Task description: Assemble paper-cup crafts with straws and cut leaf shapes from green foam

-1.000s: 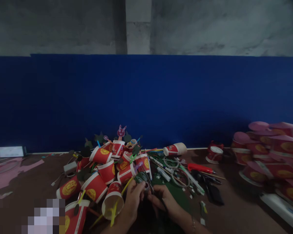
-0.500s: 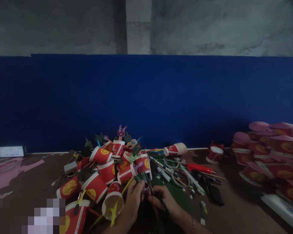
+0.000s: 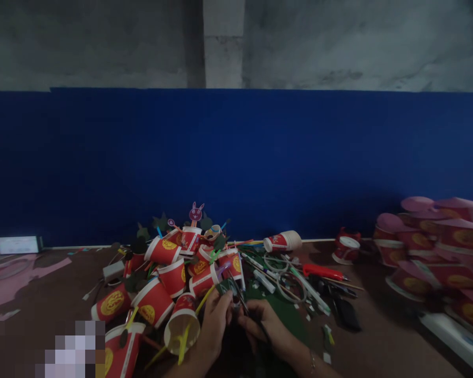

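At the lower middle, my left hand pinches a small dark green paper piece with pale lines on it. My right hand is closed around a pair of scissors, whose blades point up and away beside the paper. Whether the blades touch the paper is too dark to tell. A larger dark green sheet lies on the table behind my right hand. Just left of my left hand, a red paper cup lies tipped with its mouth toward me and yellow strips in it.
Red paper cups are heaped on the left, some with cut-out figures on sticks. Markers, a red-handled tool and a stack of cups lie to the right. Pink-topped cups crowd the far right; a lit phone stands far left.
The scissor blades and the green paper have shifted very slightly between my hands. Both hands keep nearly the same place, and the cups around them have not moved.
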### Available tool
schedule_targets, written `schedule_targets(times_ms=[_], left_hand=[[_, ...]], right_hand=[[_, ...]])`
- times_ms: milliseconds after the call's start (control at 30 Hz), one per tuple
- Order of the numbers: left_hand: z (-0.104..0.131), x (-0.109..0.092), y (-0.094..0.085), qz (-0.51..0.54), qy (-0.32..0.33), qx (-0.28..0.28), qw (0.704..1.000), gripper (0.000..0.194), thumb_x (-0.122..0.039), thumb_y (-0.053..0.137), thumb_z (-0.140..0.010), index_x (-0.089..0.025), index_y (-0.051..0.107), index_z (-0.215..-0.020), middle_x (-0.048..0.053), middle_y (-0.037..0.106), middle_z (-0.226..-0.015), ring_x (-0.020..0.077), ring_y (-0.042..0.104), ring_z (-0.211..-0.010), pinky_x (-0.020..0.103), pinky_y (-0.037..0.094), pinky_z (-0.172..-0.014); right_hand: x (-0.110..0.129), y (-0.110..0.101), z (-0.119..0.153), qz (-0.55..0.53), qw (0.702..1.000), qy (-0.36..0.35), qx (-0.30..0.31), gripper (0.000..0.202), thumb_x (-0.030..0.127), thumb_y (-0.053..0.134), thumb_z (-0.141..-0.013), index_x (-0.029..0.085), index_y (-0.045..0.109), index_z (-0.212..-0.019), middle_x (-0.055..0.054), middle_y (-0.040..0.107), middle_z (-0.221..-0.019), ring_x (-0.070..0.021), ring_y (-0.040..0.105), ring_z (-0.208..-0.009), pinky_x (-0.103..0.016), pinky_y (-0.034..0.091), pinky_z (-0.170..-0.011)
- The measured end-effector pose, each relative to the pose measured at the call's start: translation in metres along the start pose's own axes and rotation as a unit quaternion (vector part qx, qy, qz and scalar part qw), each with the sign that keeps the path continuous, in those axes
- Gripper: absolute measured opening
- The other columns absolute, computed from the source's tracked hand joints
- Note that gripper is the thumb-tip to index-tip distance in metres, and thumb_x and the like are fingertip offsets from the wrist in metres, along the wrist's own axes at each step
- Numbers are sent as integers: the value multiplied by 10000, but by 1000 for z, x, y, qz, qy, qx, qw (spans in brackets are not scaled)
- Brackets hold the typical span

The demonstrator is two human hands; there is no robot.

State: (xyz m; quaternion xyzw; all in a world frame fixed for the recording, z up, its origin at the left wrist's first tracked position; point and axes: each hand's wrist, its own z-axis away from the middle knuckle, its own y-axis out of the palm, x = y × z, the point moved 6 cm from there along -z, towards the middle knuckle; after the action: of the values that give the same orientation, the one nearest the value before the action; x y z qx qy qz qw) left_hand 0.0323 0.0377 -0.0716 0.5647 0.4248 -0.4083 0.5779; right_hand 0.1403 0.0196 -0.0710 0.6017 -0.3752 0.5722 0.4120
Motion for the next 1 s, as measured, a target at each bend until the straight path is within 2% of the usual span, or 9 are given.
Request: schedule_targets(times_ms=[267, 433, 633, 1000], left_hand=[[2, -3, 0, 7, -4, -10, 1000, 303, -393, 585, -694, -193, 401, -559, -83, 382, -437, 62, 324, -419, 198, 271, -436], [2, 1, 3, 13, -27, 13, 999, 253, -386, 605, -684, -178, 473, -627, -75, 411, -475, 62, 340, -443, 190, 261, -432], [2, 4, 3, 23, -34, 18, 999, 230, -383, 602, -692, -182, 493, -672, -68, 428, -518, 73, 365, -483, 195, 286, -461], [2, 0, 3, 12, -19, 25, 999, 243, -369, 565, -726, -187, 450, -613, -75, 400, -480, 71, 333, -453, 200, 267, -446]], right_hand=[[-3, -1, 0, 8, 1000, 13, -8, 388, 480, 712, -601, 145, 519, -634, 89, 434, -388, -40, 383, -276, -133, 289, -273], [2, 0, 0, 3, 1000, -6, -4, 411, 520, 681, -613, 139, 529, -654, 70, 470, -412, -48, 407, -291, -141, 284, -290], [5, 2, 1, 13, 1000, 3, 1, 399, 501, 694, -609, 149, 513, -657, 87, 442, -377, -53, 406, -282, -139, 265, -284], [2, 2, 0, -3, 1000, -1, 3, 412, 510, 703, -600, 139, 533, -659, 79, 470, -425, -34, 389, -279, -132, 284, -277]])
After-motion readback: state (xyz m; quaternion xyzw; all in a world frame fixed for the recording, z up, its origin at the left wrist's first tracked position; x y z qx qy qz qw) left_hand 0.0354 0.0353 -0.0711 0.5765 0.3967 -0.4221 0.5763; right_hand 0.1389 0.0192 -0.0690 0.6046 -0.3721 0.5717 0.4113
